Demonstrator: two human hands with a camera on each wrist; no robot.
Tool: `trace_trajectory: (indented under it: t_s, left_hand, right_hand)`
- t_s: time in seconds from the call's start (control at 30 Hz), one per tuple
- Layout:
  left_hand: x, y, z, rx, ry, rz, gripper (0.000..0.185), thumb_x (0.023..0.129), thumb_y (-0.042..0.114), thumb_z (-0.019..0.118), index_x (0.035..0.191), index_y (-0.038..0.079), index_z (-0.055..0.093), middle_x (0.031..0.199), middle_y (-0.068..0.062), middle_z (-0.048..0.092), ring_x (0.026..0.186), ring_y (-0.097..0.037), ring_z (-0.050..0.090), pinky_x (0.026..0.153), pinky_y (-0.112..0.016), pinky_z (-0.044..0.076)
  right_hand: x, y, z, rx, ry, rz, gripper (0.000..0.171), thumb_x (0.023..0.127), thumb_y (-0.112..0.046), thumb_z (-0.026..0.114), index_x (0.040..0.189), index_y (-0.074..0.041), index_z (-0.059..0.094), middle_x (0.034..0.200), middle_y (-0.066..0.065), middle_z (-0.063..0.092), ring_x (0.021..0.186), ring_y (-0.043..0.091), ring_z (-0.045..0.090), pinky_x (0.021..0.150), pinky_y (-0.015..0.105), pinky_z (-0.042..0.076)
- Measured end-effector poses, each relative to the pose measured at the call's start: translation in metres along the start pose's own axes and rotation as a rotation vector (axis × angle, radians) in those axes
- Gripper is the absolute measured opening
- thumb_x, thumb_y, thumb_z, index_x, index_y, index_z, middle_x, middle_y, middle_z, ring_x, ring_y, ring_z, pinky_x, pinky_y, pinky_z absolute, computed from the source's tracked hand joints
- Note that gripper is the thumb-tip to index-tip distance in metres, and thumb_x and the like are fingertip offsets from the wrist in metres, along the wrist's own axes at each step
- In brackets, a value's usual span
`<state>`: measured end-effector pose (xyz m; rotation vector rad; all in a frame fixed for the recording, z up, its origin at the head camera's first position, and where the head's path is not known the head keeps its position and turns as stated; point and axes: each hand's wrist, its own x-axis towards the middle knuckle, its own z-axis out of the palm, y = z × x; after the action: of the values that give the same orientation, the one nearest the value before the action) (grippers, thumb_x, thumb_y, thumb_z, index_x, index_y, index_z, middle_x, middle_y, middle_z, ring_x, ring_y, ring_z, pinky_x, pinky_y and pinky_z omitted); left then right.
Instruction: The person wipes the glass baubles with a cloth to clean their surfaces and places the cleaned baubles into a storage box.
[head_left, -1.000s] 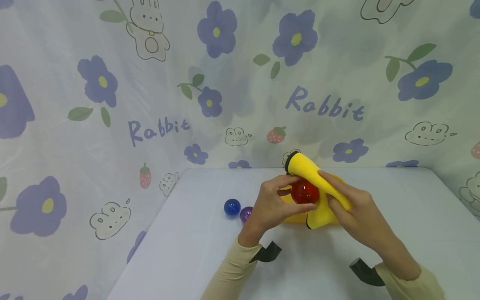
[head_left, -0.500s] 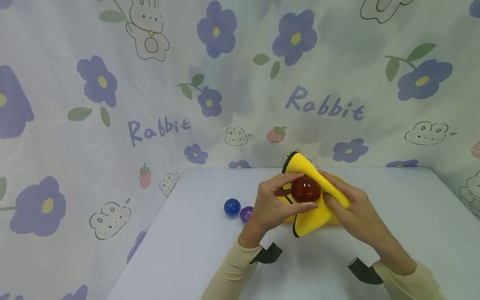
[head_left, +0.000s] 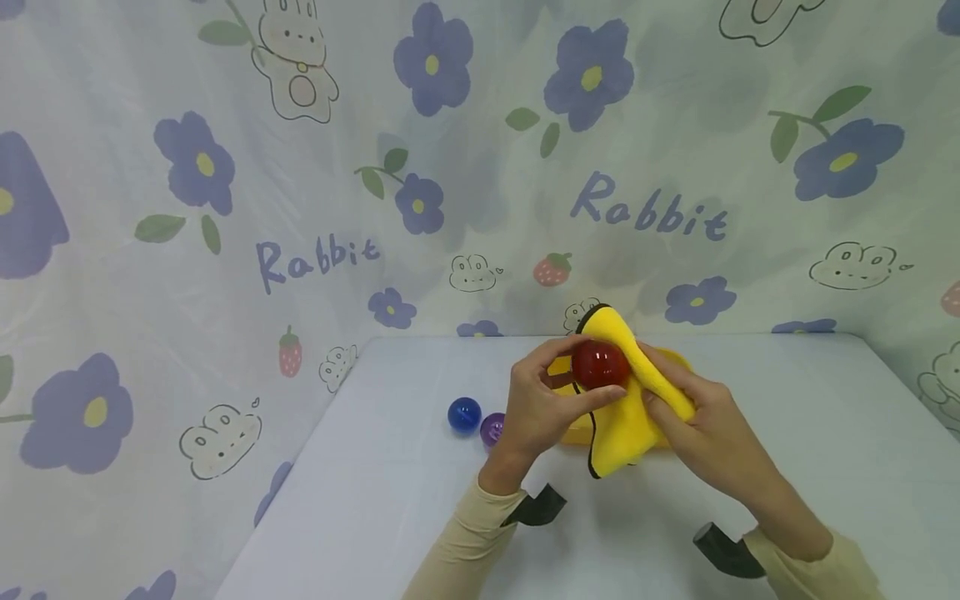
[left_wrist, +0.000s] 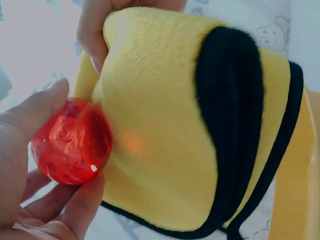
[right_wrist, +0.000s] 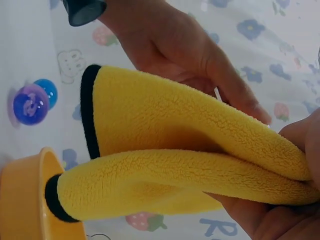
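While both hands are working above the table [head_left: 787, 433], every place below is being told relative to the red ball [head_left: 599, 365].

Red ball: it is being held in the air, above the table and just in front of the orange bowl [head_left: 573, 432]; it is round, so it is showing no long axis.

Left hand: the left hand [head_left: 542, 408] is sitting at the left of the red ball and is gripping it between the thumb and the curled fingers [left_wrist: 35, 107]; this is the hand nearer to the ball, being in direct touch with it.

Right hand: the right hand [head_left: 697, 421] is staying at the right of the red ball and is pinching the yellow cloth [head_left: 626, 400]; it is not touching the ball with its skin, as the cloth is lying between them.

Yellow cloth: it is pressing against the right side of the red ball; its folded length is running from above and behind the ball down to the right hand; one black-edged corner is hanging below the ball.

Hands together: they are being kept close, the ball and the cloth meeting between them.

Other balls: the blue ball [head_left: 464, 414] and the purple ball [head_left: 492, 428] are resting on the table, lower and to the left of the red ball, near the left wrist.
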<state>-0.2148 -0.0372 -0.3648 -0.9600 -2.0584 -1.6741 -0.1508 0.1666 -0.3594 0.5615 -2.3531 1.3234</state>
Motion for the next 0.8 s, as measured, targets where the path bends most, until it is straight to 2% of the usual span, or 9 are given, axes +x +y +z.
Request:
trace_trajectory:
  t_s: [0.13, 0.33, 0.5, 0.6, 0.7, 0.8]
  left_hand:
    - [0.001, -0.002, -0.001, 0.033, 0.002, -0.033, 0.058, 0.083, 0.031, 0.088, 0.134, 0.013, 0.066, 0.130, -0.005, 0.071, 0.118, -0.016, 0.068, 0.088, -0.027, 0.063]
    - [0.002, -0.003, -0.004, 0.085, -0.007, -0.063, 0.058, 0.081, 0.025, 0.090, 0.133, 0.011, 0.067, 0.130, -0.005, 0.072, 0.118, -0.017, 0.069, 0.096, -0.025, 0.060]
    - [0.003, -0.004, -0.005, 0.137, -0.024, -0.070, 0.057, 0.080, 0.023, 0.091, 0.130, 0.007, 0.069, 0.128, -0.008, 0.074, 0.111, -0.019, 0.073, 0.093, -0.022, 0.060]
    - [0.003, -0.005, -0.006, 0.136, -0.040, -0.083, 0.058, 0.079, 0.022, 0.092, 0.130, 0.006, 0.070, 0.126, -0.009, 0.075, 0.108, -0.019, 0.074, 0.091, -0.022, 0.061]
    - [0.003, -0.005, -0.006, 0.116, -0.065, -0.101, 0.059, 0.078, 0.021, 0.092, 0.131, 0.007, 0.070, 0.127, -0.008, 0.075, 0.109, -0.017, 0.074, 0.090, -0.022, 0.061]
    - [0.003, -0.005, -0.005, 0.096, -0.096, -0.106, 0.058, 0.079, 0.021, 0.092, 0.131, 0.009, 0.070, 0.126, -0.006, 0.075, 0.110, -0.014, 0.073, 0.090, -0.023, 0.061]
  right_hand:
    - [-0.002, -0.004, 0.000, -0.023, 0.014, -0.008, 0.056, 0.097, 0.001, 0.062, 0.152, -0.005, 0.051, 0.123, 0.022, 0.068, 0.075, 0.006, 0.065, 0.065, 0.016, 0.060]
    - [-0.004, -0.009, 0.001, -0.071, 0.043, -0.029, 0.056, 0.096, 0.003, 0.064, 0.150, -0.004, 0.053, 0.106, 0.017, 0.070, 0.063, 0.005, 0.058, 0.054, 0.019, 0.058]
    - [-0.006, -0.012, 0.001, -0.131, 0.066, -0.060, 0.058, 0.094, 0.005, 0.066, 0.149, -0.004, 0.054, 0.097, 0.014, 0.070, 0.058, 0.000, 0.053, 0.052, 0.017, 0.055]
    - [-0.006, -0.012, 0.001, -0.163, 0.080, -0.091, 0.059, 0.092, 0.006, 0.067, 0.148, -0.004, 0.055, 0.091, 0.012, 0.068, 0.058, -0.002, 0.052, 0.053, 0.016, 0.055]
    - [-0.006, -0.011, 0.001, -0.184, 0.102, -0.126, 0.060, 0.090, 0.008, 0.068, 0.147, -0.005, 0.056, 0.094, 0.012, 0.070, 0.060, -0.001, 0.053, 0.055, 0.015, 0.056]
    - [-0.006, -0.010, 0.001, -0.199, 0.125, -0.165, 0.062, 0.087, 0.011, 0.068, 0.146, -0.006, 0.058, 0.104, 0.015, 0.073, 0.063, 0.000, 0.052, 0.056, 0.013, 0.054]
